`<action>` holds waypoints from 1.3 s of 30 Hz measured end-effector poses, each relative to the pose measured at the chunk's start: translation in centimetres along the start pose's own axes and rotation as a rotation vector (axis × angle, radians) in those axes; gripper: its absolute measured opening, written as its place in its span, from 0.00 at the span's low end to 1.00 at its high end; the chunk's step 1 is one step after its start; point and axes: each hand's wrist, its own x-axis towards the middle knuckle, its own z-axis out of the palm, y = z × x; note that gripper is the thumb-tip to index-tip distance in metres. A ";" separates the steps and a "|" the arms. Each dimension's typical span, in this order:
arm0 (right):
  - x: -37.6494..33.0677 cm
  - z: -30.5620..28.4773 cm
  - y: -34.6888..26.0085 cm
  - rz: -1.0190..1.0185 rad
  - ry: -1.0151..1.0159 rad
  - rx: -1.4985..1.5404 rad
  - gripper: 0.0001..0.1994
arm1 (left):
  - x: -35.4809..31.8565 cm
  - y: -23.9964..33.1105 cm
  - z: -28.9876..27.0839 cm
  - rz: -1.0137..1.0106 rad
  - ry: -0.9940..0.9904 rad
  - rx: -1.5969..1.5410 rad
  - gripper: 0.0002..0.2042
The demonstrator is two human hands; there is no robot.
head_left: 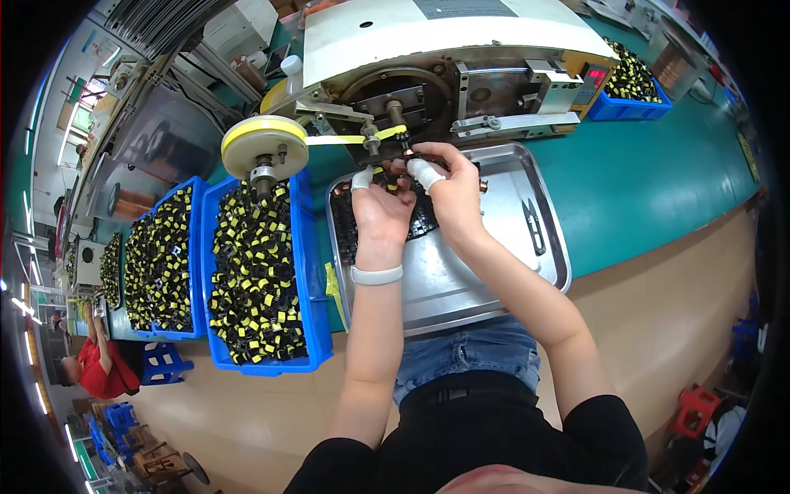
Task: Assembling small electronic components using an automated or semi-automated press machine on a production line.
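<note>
Both hands raised together at the front of the winding machine (461,49), over the far edge of the steel tray (461,272). Left hand (380,210): fingers curled, white-capped fingertip up, pinching a small dark part (393,177) that sits between the two hands. Right hand (448,185): white-capped fingertip pressed on the same part from the right side, other fingers reaching to the machine's spindle; exact grip cannot be told, part mostly hidden. Hands touching each other at the part. White band on the left wrist.

Yellow tape (346,139) runs from the yellow reel (263,144) on the left straight to the spot just above the hands.

Tray holds a row of dark parts under the hands and a small pair of snips (535,226) toward its right side, well apart from the hands. Blue bins (263,272) of yellow-and-black parts stand left of the tray, on the green tabletop (650,181). One more blue bin (629,86) at the far right corner
</note>
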 end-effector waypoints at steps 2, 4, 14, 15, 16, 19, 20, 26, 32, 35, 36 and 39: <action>0.3 0.3 0.6 0.048 0.000 0.014 0.10 | -0.1 0.0 0.2 -0.010 0.019 -0.015 0.12; 0.7 0.8 1.2 0.005 0.008 0.004 0.10 | -0.1 0.0 0.0 -0.014 -0.002 -0.012 0.12; 0.6 -1.5 0.4 -0.002 -0.107 -0.035 0.19 | -0.8 -0.2 1.1 0.084 0.041 0.030 0.09; 0.5 -2.3 0.2 -0.080 -0.114 -0.200 0.20 | -0.7 -0.2 1.0 0.082 0.040 0.031 0.09; 0.4 -3.4 -0.2 -0.159 -0.119 -0.366 0.20 | -0.5 -0.2 0.8 0.038 0.014 -0.016 0.08; 1.3 -7.8 -1.6 -0.200 -0.028 -0.926 0.17 | 0.4 0.1 -0.9 -0.079 -0.076 -0.135 0.07; 1.7 -9.5 -1.4 -0.206 0.018 -1.033 0.17 | 0.3 0.1 -1.0 -0.157 -0.139 -0.206 0.07; 1.5 -12.9 -0.6 0.022 -0.116 -1.318 0.14 | 0.3 -0.4 -0.4 -0.116 -0.169 -0.114 0.08; 2.4 -13.4 1.1 -0.106 -0.144 -1.367 0.14 | 0.1 -0.9 0.8 -0.020 -0.092 0.023 0.11; 2.2 -13.4 0.9 -0.105 -0.150 -1.382 0.14 | 0.1 -0.9 0.6 -0.043 -0.154 0.044 0.13; 2.1 -13.4 0.8 -0.127 -0.141 -1.387 0.15 | 0.1 -0.8 0.5 -0.059 -0.222 0.050 0.13; 1.9 -13.8 0.4 -0.037 -0.180 -1.338 0.19 | 0.0 -1.1 1.1 -0.064 -0.160 0.056 0.14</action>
